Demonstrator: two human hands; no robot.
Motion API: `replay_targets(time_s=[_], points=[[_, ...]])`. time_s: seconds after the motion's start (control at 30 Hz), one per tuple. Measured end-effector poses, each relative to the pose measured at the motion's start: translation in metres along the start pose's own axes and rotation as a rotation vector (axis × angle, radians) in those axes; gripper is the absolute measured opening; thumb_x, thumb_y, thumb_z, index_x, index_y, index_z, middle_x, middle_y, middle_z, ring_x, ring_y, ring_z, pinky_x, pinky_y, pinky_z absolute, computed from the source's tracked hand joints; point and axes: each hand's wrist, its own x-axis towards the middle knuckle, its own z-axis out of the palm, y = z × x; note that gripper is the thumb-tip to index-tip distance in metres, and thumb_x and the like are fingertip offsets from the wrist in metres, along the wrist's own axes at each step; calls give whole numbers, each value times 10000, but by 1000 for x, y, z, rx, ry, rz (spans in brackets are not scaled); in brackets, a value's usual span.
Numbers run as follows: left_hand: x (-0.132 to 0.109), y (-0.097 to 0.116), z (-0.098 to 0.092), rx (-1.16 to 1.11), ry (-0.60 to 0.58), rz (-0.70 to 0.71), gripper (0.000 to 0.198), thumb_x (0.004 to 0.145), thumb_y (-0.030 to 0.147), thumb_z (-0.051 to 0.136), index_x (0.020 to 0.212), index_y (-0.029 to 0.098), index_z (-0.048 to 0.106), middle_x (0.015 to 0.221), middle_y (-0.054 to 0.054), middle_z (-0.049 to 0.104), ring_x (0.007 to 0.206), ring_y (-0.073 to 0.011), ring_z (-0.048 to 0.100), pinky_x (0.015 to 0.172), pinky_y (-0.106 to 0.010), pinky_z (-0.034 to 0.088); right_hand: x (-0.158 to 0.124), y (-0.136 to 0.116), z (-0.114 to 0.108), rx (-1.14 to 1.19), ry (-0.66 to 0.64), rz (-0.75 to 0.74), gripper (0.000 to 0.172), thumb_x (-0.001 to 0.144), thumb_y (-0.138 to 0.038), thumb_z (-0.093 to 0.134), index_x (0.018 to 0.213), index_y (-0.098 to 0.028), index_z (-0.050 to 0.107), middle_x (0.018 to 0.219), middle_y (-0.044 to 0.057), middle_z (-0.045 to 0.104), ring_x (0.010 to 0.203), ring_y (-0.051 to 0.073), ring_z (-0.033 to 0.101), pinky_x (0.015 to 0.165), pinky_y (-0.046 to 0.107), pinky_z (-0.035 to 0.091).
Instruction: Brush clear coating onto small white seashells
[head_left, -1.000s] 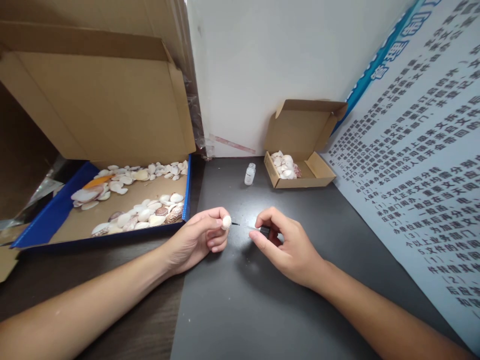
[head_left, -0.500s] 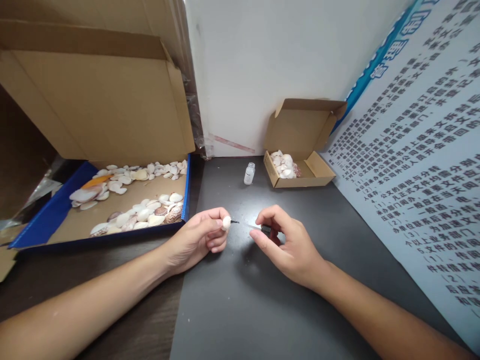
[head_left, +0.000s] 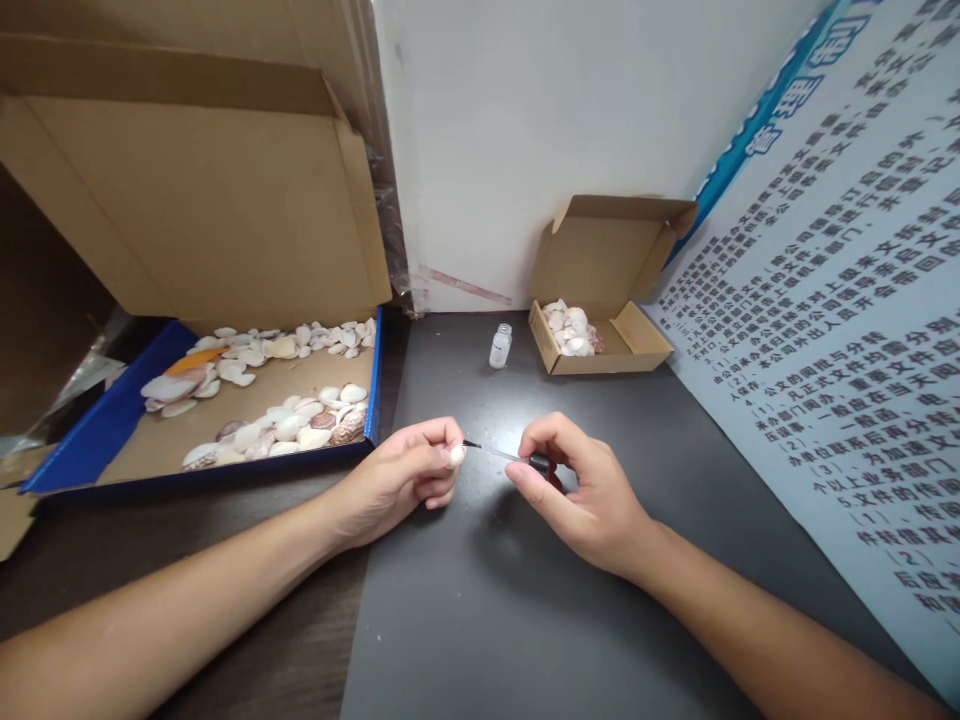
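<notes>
Between the fingertips of my left hand [head_left: 409, 472] is a small white shell [head_left: 457, 455]. My right hand [head_left: 585, 490] grips the black cap of a thin brush [head_left: 504, 455], whose clear stem points left. The dark brush tip is at the shell's upper right edge; whether it touches is too small to tell. Behind the hands, a small glass bottle [head_left: 500, 348] stands upright without a cap on the dark grey mat [head_left: 465, 620].
At left, an open blue-edged box [head_left: 97, 435] holds many shells in two groups. An open small cardboard box [head_left: 611, 362] with white shells stands at the back right. A printed sheet [head_left: 840, 330] slants along the right side, and a white panel [head_left: 525, 150] rises behind.
The shell has turned in my left fingers and shows less of its ribbed face. The brush tip now sits at its upper edge, and my right hand has shifted slightly right.
</notes>
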Motion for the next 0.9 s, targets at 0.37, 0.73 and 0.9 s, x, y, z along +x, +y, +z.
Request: replay_targets(time_s=[0.37,0.73,0.9], points=[[-1,-1,-2,3,-32,9,196,829,274,620,738,185,471,575,75,300,512,-80,239,514,-235,243,0,-1,-1,-3,-57,-31,87,884,-249,593,830,-215,535,676,-25,526,539,110,444,504,231,383],[-1,-2,-2,25,-42,20,171,826,273,625,758,182,497,605,67,320,526,-80,253,525,-242,251,0,-3,-1,-31,25,-40,99,885,-246,582,802,-221,535,616,-43,487,506,108,433,474,226,371],[-1,-2,-2,32,-54,38,153,808,262,637,771,187,509,623,63,339,527,-81,265,534,-249,261,-1,-5,-3,-27,38,-73,108,883,-242,579,790,-223,528,614,-43,499,506,108,447,474,225,377]])
